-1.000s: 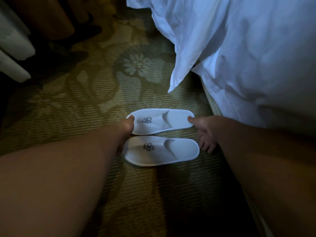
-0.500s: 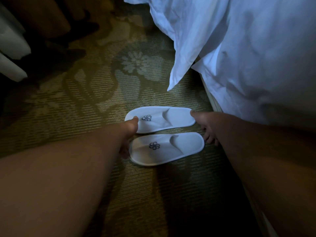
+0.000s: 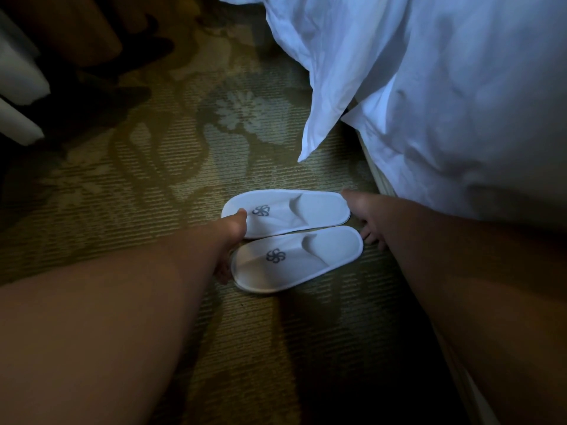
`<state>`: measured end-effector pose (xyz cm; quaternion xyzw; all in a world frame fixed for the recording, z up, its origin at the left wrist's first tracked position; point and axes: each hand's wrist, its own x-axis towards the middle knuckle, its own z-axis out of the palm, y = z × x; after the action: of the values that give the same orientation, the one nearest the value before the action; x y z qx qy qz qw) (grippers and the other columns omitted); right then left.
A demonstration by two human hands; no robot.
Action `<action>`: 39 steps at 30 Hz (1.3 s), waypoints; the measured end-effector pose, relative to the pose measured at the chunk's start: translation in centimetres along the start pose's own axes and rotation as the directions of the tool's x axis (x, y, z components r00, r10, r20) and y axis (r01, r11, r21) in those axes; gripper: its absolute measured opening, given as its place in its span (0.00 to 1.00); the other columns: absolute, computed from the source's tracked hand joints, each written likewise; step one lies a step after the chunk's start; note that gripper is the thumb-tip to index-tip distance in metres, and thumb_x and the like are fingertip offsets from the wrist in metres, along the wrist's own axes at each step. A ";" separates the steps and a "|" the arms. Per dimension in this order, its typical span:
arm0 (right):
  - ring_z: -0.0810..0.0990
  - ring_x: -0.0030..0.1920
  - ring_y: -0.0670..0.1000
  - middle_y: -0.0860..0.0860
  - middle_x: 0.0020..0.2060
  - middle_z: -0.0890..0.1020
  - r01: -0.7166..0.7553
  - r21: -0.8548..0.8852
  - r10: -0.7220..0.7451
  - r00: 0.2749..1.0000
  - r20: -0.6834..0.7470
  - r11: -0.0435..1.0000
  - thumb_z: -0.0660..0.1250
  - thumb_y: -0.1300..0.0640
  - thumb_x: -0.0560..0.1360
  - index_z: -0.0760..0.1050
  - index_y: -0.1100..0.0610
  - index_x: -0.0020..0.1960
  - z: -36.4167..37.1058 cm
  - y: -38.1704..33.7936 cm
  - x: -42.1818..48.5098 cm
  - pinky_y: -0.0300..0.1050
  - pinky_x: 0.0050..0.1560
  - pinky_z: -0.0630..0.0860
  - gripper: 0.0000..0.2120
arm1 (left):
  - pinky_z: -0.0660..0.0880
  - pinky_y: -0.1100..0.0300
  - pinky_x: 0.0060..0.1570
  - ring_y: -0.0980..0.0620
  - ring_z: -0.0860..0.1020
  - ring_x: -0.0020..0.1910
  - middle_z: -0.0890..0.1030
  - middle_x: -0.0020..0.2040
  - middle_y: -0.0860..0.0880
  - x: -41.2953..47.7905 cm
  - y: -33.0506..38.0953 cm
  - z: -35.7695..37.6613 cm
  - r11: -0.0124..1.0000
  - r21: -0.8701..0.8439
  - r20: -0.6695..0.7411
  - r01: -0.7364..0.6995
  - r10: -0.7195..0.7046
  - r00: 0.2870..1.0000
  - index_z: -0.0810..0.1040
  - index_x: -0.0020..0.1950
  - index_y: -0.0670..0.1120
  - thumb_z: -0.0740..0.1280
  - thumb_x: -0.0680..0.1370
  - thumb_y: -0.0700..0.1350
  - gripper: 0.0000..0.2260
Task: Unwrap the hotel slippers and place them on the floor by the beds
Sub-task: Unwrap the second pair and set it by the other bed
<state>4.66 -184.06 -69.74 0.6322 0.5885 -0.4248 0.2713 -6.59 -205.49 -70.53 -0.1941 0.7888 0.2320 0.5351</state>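
With the left hand (image 3: 231, 237) at the toes, thumb on the far slipper (image 3: 306, 214), and the right hand (image 3: 365, 214) at the heels, thumb against the same one (gripping or only pressing: cannot tell), push lightly and evenly from both ends. Square the near slipper (image 3: 310, 259) flush beside it on the carpet (image 3: 147, 185), close by the white bedding (image 3: 445, 102).

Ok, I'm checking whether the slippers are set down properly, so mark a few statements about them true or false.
The far slipper and near slipper lie side by side on the carpet. True.
They are still in wrapping. False: no wrapping shows on either.
The left hand has its thumb on the far slipper's toe end. True.
Their toes point toward the bed. False: the heels face it, where the right hand touches the far one.
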 end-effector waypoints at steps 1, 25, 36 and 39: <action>0.70 0.67 0.65 0.64 0.72 0.65 -0.011 0.013 0.010 1.000 0.004 1.000 0.46 0.30 0.77 0.54 0.56 0.78 0.0 -0.2 0.0 0.58 0.48 0.65 0.40 | 0.74 0.42 0.50 0.33 0.78 0.52 0.76 0.53 0.32 0.4 -0.1 0.1 1.000 -0.019 0.004 -0.019 0.019 1.000 0.62 0.76 0.42 0.52 0.75 0.74 0.42; 0.57 0.75 0.63 0.62 0.77 0.56 -0.074 0.017 0.071 0.986 0.148 0.997 0.47 0.25 0.73 0.48 0.61 0.78 -0.9 -0.7 0.4 0.62 0.72 0.54 0.49 | 0.78 0.45 0.42 0.37 0.83 0.42 0.81 0.41 0.39 2.7 -1.5 -0.8 0.990 -0.105 0.003 -0.097 0.098 0.995 0.76 0.50 0.41 0.56 0.67 0.77 0.39; 0.54 0.76 0.64 0.63 0.77 0.54 -0.109 -0.004 0.108 0.976 0.189 0.994 0.48 0.27 0.74 0.46 0.63 0.78 -1.1 -1.1 0.5 0.62 0.73 0.51 0.48 | 0.75 0.37 0.59 0.31 0.81 0.50 0.79 0.47 0.32 3.4 -1.5 -0.6 0.980 -0.182 -0.026 -0.078 0.074 0.997 0.70 0.41 0.41 0.58 0.72 0.73 0.32; 0.55 0.75 0.65 0.62 0.77 0.54 -0.108 -0.005 0.107 0.975 0.193 0.994 0.48 0.27 0.74 0.46 0.63 0.78 -1.0 -1.2 0.6 0.63 0.72 0.51 0.49 | 0.74 0.38 0.61 0.29 0.80 0.50 0.79 0.48 0.29 3.5 -1.4 -0.8 0.982 -0.175 0.008 -0.066 0.068 0.998 0.69 0.41 0.38 0.56 0.73 0.73 0.35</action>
<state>3.71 -182.71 -69.57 0.6198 0.5233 -0.4702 0.3479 -7.65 -207.26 -73.81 -0.2119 0.7678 0.3193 0.5135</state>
